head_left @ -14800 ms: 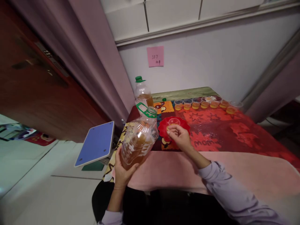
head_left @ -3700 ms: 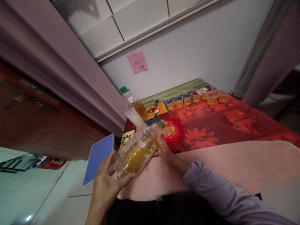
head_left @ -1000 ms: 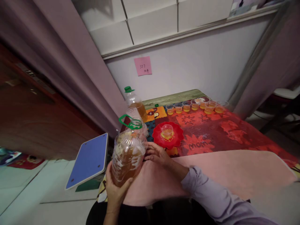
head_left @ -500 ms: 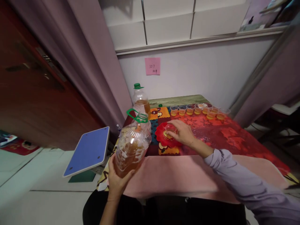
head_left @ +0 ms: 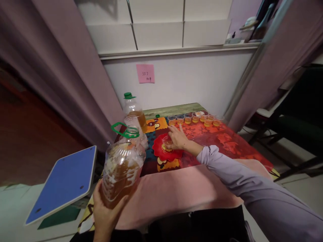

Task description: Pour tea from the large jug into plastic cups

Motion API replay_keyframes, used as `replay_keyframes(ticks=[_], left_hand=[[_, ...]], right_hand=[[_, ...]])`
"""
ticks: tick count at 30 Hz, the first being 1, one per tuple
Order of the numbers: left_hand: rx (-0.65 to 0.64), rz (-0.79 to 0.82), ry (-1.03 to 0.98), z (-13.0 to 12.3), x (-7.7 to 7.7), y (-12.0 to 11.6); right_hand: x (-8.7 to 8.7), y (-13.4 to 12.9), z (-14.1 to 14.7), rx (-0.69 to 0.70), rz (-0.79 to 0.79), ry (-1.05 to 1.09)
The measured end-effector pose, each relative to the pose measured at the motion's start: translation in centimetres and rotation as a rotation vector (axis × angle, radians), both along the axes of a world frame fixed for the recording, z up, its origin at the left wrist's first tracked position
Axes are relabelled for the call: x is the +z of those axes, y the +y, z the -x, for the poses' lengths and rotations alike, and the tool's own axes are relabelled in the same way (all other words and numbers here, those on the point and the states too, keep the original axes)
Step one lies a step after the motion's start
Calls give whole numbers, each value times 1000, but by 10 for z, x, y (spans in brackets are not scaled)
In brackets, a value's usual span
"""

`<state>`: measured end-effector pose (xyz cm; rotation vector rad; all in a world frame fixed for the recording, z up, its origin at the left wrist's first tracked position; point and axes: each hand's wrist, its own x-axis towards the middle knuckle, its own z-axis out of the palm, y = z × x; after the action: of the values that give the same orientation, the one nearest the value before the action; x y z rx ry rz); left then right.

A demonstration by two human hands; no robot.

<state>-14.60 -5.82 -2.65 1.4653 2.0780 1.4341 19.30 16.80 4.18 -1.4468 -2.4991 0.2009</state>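
My left hand (head_left: 107, 208) is wrapped around the lower part of a large clear plastic jug (head_left: 122, 171) with amber liquid, an uncapped mouth and a green ring handle. The jug leans slightly. To its right, a small clear plastic cup (head_left: 166, 142) stands on a red scalloped plate (head_left: 157, 152). My right hand (head_left: 178, 138) is beside this cup, fingers apart, with the thumb close to its side; whether it touches is hard to tell. Several clear cups (head_left: 188, 118) of amber liquid line the back of the table.
A second jug (head_left: 136, 116) with a green cap stands behind the first, and a stack of clear cups (head_left: 133, 121) is between them. A loose green cap (head_left: 157, 116) lies near the back. A pink cloth (head_left: 176, 188) covers the front edge; a blue-topped stool (head_left: 67, 178) stands at left.
The view has turned right, so things sit further left. My right hand's fingers have spread away from the cup's rim. My left hand still holds the jug.
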Motion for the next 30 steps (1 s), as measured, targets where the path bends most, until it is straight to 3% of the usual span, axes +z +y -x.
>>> replay_keyframes(ticks=[5, 9, 13, 18, 24, 30], left_hand=[[50, -24, 6, 3, -3, 4], [76, -26, 29, 3, -5, 5], [99, -48, 3, 6, -12, 5], [98, -13, 4, 7, -9, 5], [109, -4, 0, 2, 2, 6], [104, -17, 45, 5, -5, 3]], right_hand=[[4, 22, -21, -108, -33, 199], [5, 52, -66, -262, -116, 221], [-10, 80, -121, -407, -226, 77], [-36, 104, -172, -577, -212, -61], [-53, 121, -196, -665, -202, -99], [-52, 127, -197, -708, -186, -113]])
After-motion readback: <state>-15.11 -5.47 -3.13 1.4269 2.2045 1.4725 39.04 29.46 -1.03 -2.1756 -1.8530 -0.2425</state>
